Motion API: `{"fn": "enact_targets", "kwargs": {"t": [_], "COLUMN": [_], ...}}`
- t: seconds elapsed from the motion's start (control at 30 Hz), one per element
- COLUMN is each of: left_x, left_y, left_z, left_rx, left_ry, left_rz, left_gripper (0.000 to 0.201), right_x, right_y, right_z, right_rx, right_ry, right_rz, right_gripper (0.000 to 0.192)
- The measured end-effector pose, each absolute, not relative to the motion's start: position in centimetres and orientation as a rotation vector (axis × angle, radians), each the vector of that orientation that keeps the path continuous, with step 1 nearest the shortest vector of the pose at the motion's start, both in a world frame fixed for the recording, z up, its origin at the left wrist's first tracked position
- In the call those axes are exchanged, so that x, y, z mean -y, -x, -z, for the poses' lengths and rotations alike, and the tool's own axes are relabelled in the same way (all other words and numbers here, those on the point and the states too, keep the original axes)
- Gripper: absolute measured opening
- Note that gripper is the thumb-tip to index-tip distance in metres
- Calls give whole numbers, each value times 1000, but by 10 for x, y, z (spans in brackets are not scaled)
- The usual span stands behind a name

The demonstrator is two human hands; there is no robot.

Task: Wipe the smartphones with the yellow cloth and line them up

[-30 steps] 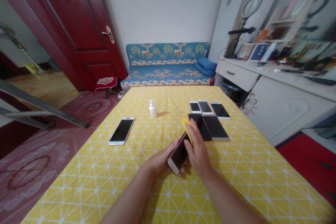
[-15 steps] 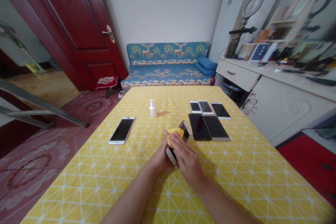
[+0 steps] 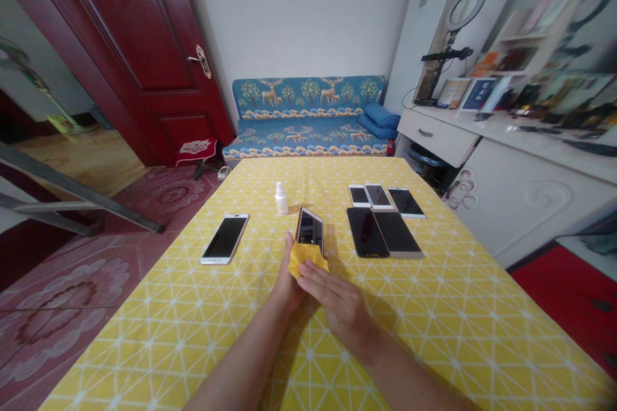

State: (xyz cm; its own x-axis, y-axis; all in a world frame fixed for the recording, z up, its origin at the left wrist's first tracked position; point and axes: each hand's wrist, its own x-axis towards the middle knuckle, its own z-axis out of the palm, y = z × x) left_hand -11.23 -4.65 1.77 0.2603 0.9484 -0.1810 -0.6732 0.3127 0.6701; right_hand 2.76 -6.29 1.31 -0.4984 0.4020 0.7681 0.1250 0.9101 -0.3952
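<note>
From my head camera, my left hand [image 3: 288,286] has its fingers clenched around a phone [image 3: 310,232], holding it tilted up above the yellow bench [image 3: 434,308]. My right hand [image 3: 340,305] presses a yellow cloth [image 3: 304,259] with its fingers against the phone's lower end. A small white bottle [image 3: 280,199] stands just beyond

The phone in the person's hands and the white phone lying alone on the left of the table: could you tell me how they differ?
The held phone is raised off the yellow tablecloth, gripped by the left hand; the white phone lies flat, untouched. A yellow cloth under the right hand covers the held phone's lower end; the white phone is fully bare. The held phone's edge looks pinkish, the other's white. Both have dark screens facing up.
</note>
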Motion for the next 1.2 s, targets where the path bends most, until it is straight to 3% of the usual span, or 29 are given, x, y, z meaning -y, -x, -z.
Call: {"fn": "enact_targets", "kwargs": {"t": [0.13, 0.4, 0.7, 1.2], "left_x": [47, 43, 45, 49], "left_y": [107, 105, 108, 111], "left_z": [-34, -35, -33, -35], "left_rx": [-643, -847, -857, -909], "left_ry": [-458, -292, -509, -726], "left_rz": [-1247, -1491, -1377, -1031], "left_gripper": [71, 31, 27, 48], "right_x": [58, 54, 51, 42], "right_y": [-31, -34, -39, -57], "right_z": [-11, -10, -12, -23], "right_rx": [2043, 1988, 1838, 1489], "right_ry": [482, 614, 722, 835], "right_rz": [-263, -305, -382, -395], "right_gripper": [50, 52, 52, 41]}}
